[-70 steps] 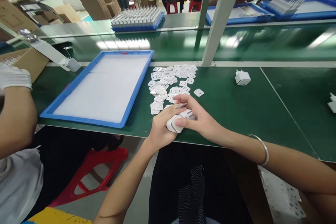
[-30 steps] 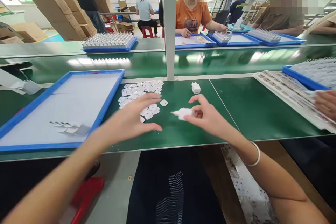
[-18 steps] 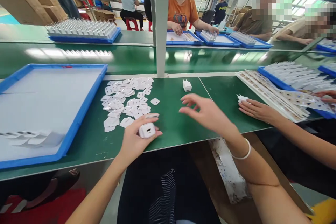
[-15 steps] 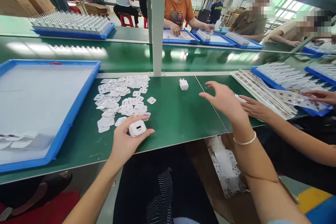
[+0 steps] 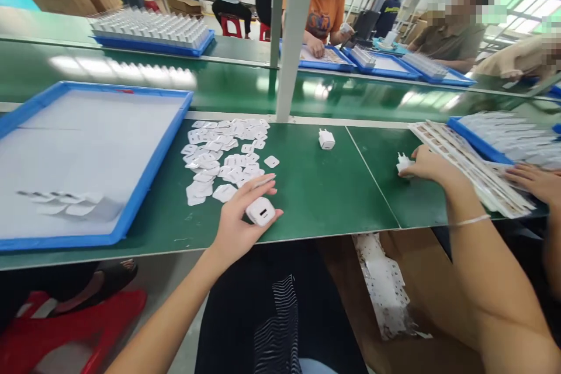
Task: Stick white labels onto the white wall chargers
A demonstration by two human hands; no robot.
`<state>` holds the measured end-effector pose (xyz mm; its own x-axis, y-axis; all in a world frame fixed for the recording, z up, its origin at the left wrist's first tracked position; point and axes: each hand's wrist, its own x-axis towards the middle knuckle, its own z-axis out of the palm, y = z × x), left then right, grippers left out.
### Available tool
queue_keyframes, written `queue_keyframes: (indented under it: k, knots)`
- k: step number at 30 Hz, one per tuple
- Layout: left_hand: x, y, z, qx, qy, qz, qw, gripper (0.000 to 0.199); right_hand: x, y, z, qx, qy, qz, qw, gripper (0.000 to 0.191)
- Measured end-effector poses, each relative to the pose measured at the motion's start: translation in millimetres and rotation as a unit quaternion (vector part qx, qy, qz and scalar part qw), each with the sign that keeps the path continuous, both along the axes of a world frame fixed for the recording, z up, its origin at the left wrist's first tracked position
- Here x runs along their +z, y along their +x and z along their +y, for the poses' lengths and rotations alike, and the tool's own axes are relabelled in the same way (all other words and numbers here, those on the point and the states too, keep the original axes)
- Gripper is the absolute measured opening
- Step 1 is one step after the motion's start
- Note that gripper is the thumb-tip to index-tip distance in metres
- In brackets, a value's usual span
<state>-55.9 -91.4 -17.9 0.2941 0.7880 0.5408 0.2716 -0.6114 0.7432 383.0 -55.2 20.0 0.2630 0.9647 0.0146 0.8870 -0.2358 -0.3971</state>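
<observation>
My left hand [image 5: 241, 219] is closed around a white plug charger [image 5: 260, 211], whose port face is turned toward me. A thin white piece [image 5: 263, 181] rests between the upper fingers of that hand. Out to the right, my right hand [image 5: 432, 165] grips another white charger [image 5: 404, 163] by its side, its pins pointing up and away. A third white charger [image 5: 326, 139] sits by itself on the green table [image 5: 333, 193]. Beyond my left hand lies a loose heap of small white square faceplates [image 5: 205, 158], with one faceplate [image 5: 272, 161] a little apart.
On the left is a blue-rimmed tray [image 5: 153, 166] with several white pieces in it. Strips of stickers [image 5: 473, 169] and a tray of chargers [image 5: 508, 134] lie at the right, beside a co-worker's hand [image 5: 537, 181]. A white post [image 5: 291, 41] rises at the table's back edge.
My right hand has reached further right and closed on a charger near the sticker strips. The co-worker's hand has drawn away from that charger. My left hand keeps its charger. The view has shifted.
</observation>
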Motion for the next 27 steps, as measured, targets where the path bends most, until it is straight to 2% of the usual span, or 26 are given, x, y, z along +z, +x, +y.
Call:
queue_keyframes:
  k: [2, 6, 9, 12, 15, 19, 22, 25, 27]
  knots:
    - [-0.3, 1.8, -1.9, 0.003, 0.043, 0.029, 0.999, 0.054, 6.4, -31.4, -4.4, 0.004, -0.031, 0.012, 0.999, 0.026]
    - [-2.9, 2.4, -5.3, 0.008, 0.092, 0.049, 0.995, 0.062, 24.2, -121.1, -20.1, 0.127, -0.04, 0.079, 0.988, 0.036]
    - [-4.4, 1.3, -6.9, 0.011, 0.099, 0.066, 0.993, 0.065, 33.0, -186.4, -31.7, 0.259, -0.068, 0.107, 0.957, 0.049]
    - [-4.8, -0.5, -7.5, -0.007, 0.08, 0.064, 0.995, 0.065, 36.0, -227.2, -36.9, 0.34, -0.098, 0.145, 0.924, 0.059]
    - [-4.9, -2.7, -7.5, -0.02, 0.029, 0.021, 0.999, 0.057, 36.3, -238.8, -35.7, 0.372, -0.123, 0.182, 0.902, 0.05]
    - [-5.3, -3.5, -7.1, -0.013, -0.024, 0.003, 1.0, 0.053, 35.4, -230.9, -33.0, 0.363, -0.127, 0.297, 0.874, 0.041]
    - [-4.6, -2.5, -7.3, -0.018, -0.028, 0.006, 0.999, 0.054, 33.3, -225.9, -36.3, 0.33, -0.094, 0.353, 0.87, 0.03]
    - [-2.6, -2.6, -8.4, -0.003, -0.039, -0.016, 0.999, 0.046, 27.3, -226.0, -38.0, 0.324, -0.096, 0.375, 0.863, 0.024]
    - [-1.1, -3.5, -9.0, -0.008, -0.05, -0.035, 0.998, 0.045, 20.8, -227.8, -33.7, 0.313, -0.051, 0.382, 0.868, 0.021]
